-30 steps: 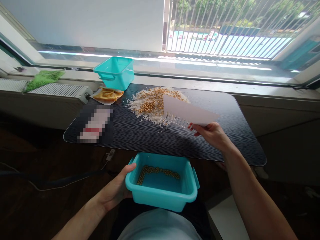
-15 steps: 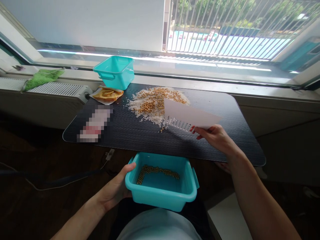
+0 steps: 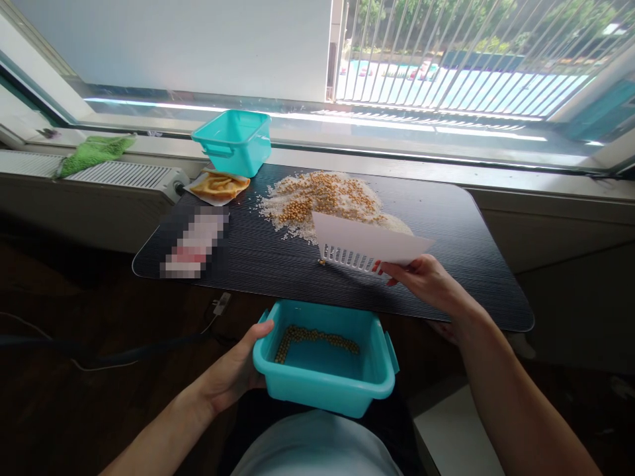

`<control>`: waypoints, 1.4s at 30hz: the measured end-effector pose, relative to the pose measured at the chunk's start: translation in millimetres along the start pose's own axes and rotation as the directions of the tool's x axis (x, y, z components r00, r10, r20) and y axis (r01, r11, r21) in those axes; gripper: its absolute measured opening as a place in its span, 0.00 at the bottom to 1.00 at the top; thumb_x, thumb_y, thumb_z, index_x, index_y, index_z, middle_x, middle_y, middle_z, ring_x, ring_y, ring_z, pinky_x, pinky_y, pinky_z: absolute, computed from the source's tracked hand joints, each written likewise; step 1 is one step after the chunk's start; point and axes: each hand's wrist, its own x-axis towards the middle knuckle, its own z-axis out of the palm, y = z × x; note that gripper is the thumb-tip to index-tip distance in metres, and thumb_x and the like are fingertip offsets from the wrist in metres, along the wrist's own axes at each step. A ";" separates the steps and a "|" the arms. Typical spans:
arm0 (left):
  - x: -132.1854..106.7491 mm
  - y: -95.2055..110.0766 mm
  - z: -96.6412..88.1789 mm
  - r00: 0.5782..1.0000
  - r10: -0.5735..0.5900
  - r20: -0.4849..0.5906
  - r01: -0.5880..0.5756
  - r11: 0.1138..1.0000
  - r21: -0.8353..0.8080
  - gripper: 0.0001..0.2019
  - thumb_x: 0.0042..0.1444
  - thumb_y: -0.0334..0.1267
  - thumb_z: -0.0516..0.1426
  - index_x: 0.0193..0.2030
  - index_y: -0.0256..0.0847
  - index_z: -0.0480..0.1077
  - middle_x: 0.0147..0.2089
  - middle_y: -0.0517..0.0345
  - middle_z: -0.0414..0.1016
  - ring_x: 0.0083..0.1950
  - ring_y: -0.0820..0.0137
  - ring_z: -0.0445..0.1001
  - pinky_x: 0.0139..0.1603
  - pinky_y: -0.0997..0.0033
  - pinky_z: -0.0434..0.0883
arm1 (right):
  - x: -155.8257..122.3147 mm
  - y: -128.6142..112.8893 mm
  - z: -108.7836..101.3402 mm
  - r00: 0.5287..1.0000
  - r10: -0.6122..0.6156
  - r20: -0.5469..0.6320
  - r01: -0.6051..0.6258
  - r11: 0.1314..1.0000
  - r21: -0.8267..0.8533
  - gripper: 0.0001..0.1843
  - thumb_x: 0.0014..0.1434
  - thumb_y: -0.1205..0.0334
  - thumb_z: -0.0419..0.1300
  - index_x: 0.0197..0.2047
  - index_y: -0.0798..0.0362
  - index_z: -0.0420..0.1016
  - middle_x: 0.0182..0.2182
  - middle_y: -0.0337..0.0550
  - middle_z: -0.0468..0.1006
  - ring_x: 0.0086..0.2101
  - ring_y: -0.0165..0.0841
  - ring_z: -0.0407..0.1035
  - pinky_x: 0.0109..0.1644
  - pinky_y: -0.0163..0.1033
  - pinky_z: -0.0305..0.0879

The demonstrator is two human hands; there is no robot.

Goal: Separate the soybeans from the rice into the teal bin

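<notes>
My left hand [image 3: 235, 370] grips the left rim of a turquoise plastic bin [image 3: 322, 390], thumb over the edge, just below the table's front edge. Round beans [image 3: 322, 338] lie in an L-shaped line along the bin's floor. My right hand [image 3: 426, 281] pinches the lower right side of a white card [image 3: 372, 237] with a row of slots along its bottom edge. Tilted, the card stands in front of a spread pile of white grains and golden beans [image 3: 317, 192], hiding part of it. A bean or two [image 3: 321, 262] sits by the card's lower left corner.
Another turquoise bin [image 3: 233, 145] stands at the table's back left. Before it, a yellow-orange cloth-like item [image 3: 218, 185] rests on white paper, with a blurred-out item [image 3: 196, 244] nearer. A green cloth [image 3: 96, 153] drapes the radiator [image 3: 129, 175]. The window sill borders the dark table [image 3: 461, 231].
My right hand has brought the card a little down and towards me, baring more of the pile's right side. The bin stays in my left hand; the view has shifted slightly.
</notes>
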 end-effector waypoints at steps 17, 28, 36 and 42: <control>-2.1 -0.1 -0.4 1.000 0.000 -0.008 0.000 1.000 -0.005 0.33 0.53 0.60 0.53 0.60 0.41 0.66 0.50 0.48 0.79 0.52 0.56 0.74 0.43 0.64 0.71 | -33.1 3.6 0.8 0.999 0.034 0.014 -0.035 0.999 0.021 0.25 0.48 0.38 0.64 0.36 0.53 0.82 0.34 0.45 0.83 0.33 0.40 0.75 0.36 0.40 0.75; -11.1 0.6 -7.5 0.999 0.022 -0.046 -0.023 0.999 -0.023 0.32 0.55 0.57 0.54 0.62 0.40 0.63 0.43 0.49 0.81 0.43 0.57 0.77 0.44 0.59 0.72 | -19.7 -9.4 49.9 0.974 -0.174 0.144 0.184 0.981 -0.062 0.19 0.60 0.49 0.57 0.40 0.55 0.80 0.34 0.43 0.82 0.35 0.37 0.74 0.39 0.38 0.72; -19.0 0.3 -14.9 0.998 0.007 -0.059 -0.009 0.999 -0.031 0.34 0.55 0.58 0.52 0.63 0.38 0.62 0.49 0.45 0.79 0.50 0.54 0.75 0.48 0.56 0.71 | -33.7 -16.9 35.7 0.930 -0.248 0.270 0.282 0.955 -0.094 0.17 0.62 0.52 0.55 0.39 0.53 0.81 0.37 0.45 0.81 0.36 0.36 0.74 0.40 0.36 0.70; -8.0 0.8 -7.2 1.000 -0.005 -0.021 0.004 0.999 -0.033 0.35 0.54 0.59 0.53 0.65 0.40 0.60 0.49 0.47 0.79 0.52 0.53 0.74 0.49 0.56 0.71 | -22.3 21.8 -6.0 0.918 -0.020 -0.396 -0.038 0.990 -0.137 0.19 0.53 0.48 0.61 0.35 0.56 0.82 0.31 0.46 0.82 0.34 0.41 0.75 0.38 0.42 0.71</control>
